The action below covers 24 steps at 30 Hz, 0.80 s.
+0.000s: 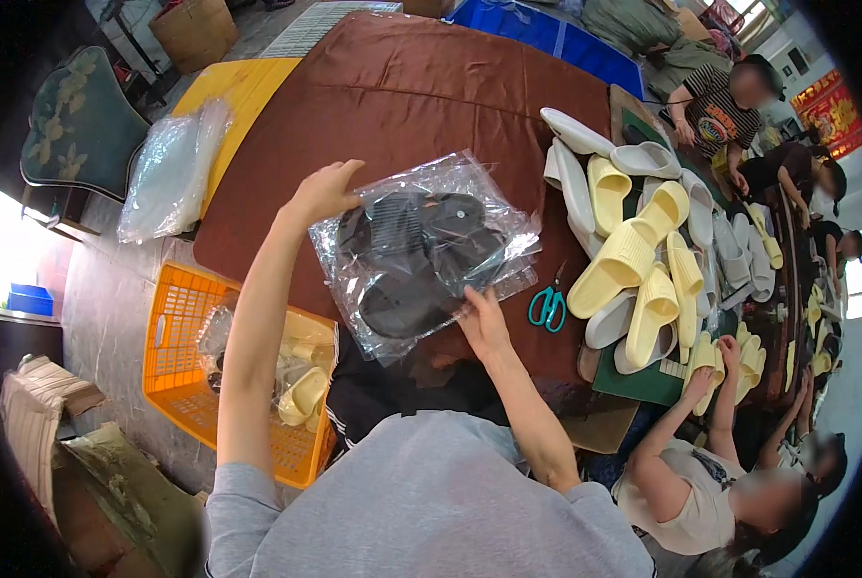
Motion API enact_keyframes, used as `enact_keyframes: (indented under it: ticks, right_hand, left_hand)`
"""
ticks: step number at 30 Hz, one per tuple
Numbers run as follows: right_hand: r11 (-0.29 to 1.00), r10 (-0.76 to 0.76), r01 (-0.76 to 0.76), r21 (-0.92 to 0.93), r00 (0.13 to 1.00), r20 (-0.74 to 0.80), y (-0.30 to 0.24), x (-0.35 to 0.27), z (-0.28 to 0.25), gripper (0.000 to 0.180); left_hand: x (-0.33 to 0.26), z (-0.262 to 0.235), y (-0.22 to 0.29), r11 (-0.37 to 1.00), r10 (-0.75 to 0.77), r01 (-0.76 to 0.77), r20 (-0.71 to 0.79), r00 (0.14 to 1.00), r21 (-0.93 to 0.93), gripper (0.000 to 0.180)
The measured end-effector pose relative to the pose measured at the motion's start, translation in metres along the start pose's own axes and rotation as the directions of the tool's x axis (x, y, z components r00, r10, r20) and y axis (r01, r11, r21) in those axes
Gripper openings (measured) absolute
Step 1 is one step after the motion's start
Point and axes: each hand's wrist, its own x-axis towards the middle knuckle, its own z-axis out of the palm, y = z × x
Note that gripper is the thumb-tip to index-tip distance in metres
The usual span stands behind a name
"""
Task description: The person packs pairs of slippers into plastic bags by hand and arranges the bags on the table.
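Observation:
A pair of black slippers (421, 252) lies inside a clear plastic bag (354, 332) on the brown-covered table in front of me. My left hand (325, 193) is at the bag's upper left corner, fingers stretched and apart, the thumb side touching the plastic. At the lower right edge, my right hand (484, 323) grips the bag with its thumb and fingers. Teal-handled scissors (548, 308) rest on the table just right of that hand. Further right is a heap of loose slippers, yellow ones (616, 262) and pale grey ones (575, 188).
An orange crate (175, 313) with bagged slippers stands at my left. A stack of clear bags (172, 173) sits by the yellow board (248, 82). Blue bins (546, 39) stand beyond the table (431, 67). Several people work along the right; one's hands (715, 366) hold yellow slippers.

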Motion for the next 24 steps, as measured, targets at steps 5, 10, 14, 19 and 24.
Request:
enact_keyframes:
  ticks: [5, 10, 14, 19, 24]
  right_hand:
    - [0.68, -0.515, 0.339, -0.649, 0.852, -0.095, -0.01, -0.005, -0.045, 0.061]
    - [-0.108, -0.636, 0.424, -0.899, 0.666, 0.39, -0.081, 0.077, -0.06, 0.047]
    - [-0.136, -0.48, 0.197, -0.971, 0.844, 0.238, -0.091, 0.123, -0.087, 0.066]
    - [-0.137, -0.411, 0.273, -0.952, 0.859, 0.305, -0.058, 0.096, -0.086, 0.055]
    - [0.101, -0.258, 0.284, -0.954, 0.933, 0.25, -0.024, 0.02, -0.102, 0.046]
  left_hand:
    - [-0.087, 0.076, -0.001, 0.957, -0.288, 0.251, -0.369, 0.884, -0.146, 0.048]
    - [-0.171, 0.144, 0.04, 0.771, -0.629, 0.505, -0.337, 0.7, -0.389, 0.072]
    - [-0.164, 0.169, 0.066, 0.697, -0.685, 0.504, -0.267, 0.677, -0.51, 0.077]
    - [-0.168, 0.197, 0.017, 0.779, -0.534, 0.239, -0.414, 0.737, -0.58, 0.069]
    - [-0.172, 0.138, -0.016, 0.738, -0.48, 0.294, -0.166, 0.861, -0.608, 0.057]
